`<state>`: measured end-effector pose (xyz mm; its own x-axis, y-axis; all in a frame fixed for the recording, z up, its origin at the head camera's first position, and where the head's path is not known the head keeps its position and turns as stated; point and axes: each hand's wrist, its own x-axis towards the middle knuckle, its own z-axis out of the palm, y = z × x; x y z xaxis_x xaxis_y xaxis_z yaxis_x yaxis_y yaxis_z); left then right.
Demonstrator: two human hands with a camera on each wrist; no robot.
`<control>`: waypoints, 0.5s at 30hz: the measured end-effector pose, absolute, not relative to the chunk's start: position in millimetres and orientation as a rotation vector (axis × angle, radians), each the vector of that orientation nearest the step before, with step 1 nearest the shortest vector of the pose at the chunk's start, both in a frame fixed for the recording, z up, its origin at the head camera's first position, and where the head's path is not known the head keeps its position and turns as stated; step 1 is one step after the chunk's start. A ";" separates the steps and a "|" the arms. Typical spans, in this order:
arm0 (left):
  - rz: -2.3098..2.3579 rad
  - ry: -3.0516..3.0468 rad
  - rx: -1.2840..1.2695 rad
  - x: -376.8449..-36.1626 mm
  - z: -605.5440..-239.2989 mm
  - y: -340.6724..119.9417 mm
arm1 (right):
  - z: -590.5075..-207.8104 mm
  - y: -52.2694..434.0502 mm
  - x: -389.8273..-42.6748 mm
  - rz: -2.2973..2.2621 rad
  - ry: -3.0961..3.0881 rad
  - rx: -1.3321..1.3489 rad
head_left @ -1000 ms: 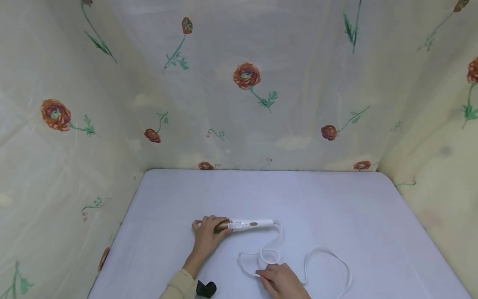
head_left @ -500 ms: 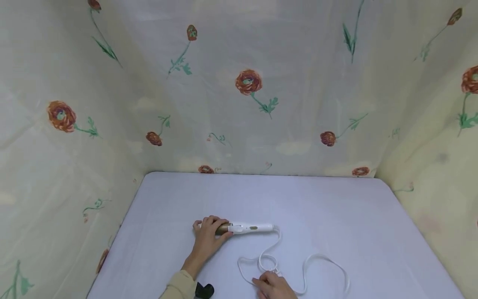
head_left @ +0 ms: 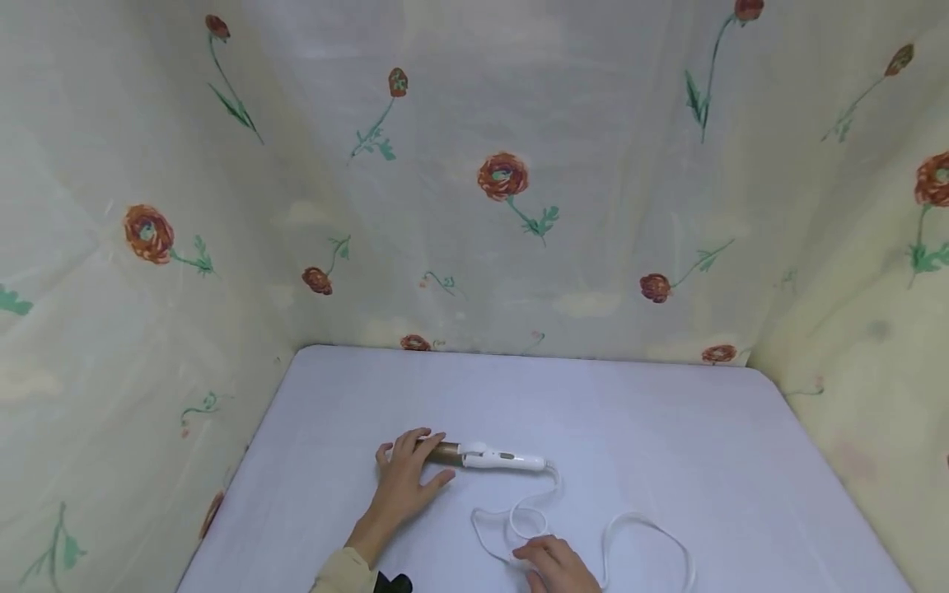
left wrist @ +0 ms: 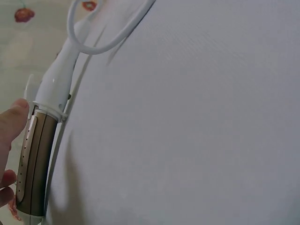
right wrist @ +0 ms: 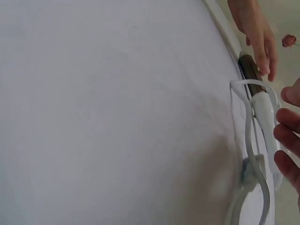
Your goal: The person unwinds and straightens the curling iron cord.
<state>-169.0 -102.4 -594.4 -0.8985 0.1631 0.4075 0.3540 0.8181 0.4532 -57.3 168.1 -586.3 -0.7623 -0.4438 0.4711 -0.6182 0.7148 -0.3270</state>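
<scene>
A white curling iron (head_left: 504, 461) with a bronze barrel (head_left: 448, 454) lies across the table, its cord end to the right. My left hand (head_left: 404, 482) spreads over the barrel, fingers resting along its far side, thumb held out apart from it on the near side. In the left wrist view the thumb tip is close to the clip lever beside the barrel (left wrist: 37, 159). My right hand (head_left: 559, 564) hovers low over the looped white cord (head_left: 685, 552), fingers loosely bent. In the right wrist view those fingers (right wrist: 288, 136) are spaced apart beside the cord (right wrist: 248, 122), with nothing between them.
The white table (head_left: 630, 428) has rounded far corners. Flower-printed curtains (head_left: 578, 272) enclose it at the back and both sides. A black object (head_left: 393, 583) shows by my left wrist.
My left thumb has come away from the iron, which has turned slightly. My right fingers have loosened from the cord. The head view has tilted up a little.
</scene>
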 end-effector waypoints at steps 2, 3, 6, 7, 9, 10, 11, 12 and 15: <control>-0.757 -2.642 -0.389 -163.6 -593.1 -107.3 | -586.0 172.6 -58.0 0.696 -2.473 0.722; -0.747 -2.639 -0.387 -161.1 -592.5 -109.9 | -584.9 175.8 -59.0 0.712 -2.440 0.677; -0.726 -2.637 -0.365 -153.7 -587.9 -117.5 | -577.5 188.5 -63.5 0.752 -2.413 0.538; -0.711 -2.643 -0.352 -151.3 -585.8 -119.7 | -573.5 193.4 -65.8 0.767 -2.418 0.506; -0.680 -2.674 -0.309 -147.3 -581.1 -123.7 | -565.1 203.1 -71.5 0.749 -2.450 0.442; -0.663 -2.691 -0.288 -145.4 -578.4 -125.5 | -560.8 207.8 -74.8 0.740 -2.464 0.424; -0.635 -2.716 -0.266 -143.8 -576.2 -127.2 | -556.7 212.7 -78.3 0.725 -2.486 0.413; -0.606 -2.743 -0.244 -142.1 -573.7 -128.7 | -552.5 217.1 -81.5 0.696 -2.513 0.395; -0.541 -2.801 -0.195 -138.6 -567.5 -131.9 | -542.7 229.7 -90.8 0.613 -2.604 0.348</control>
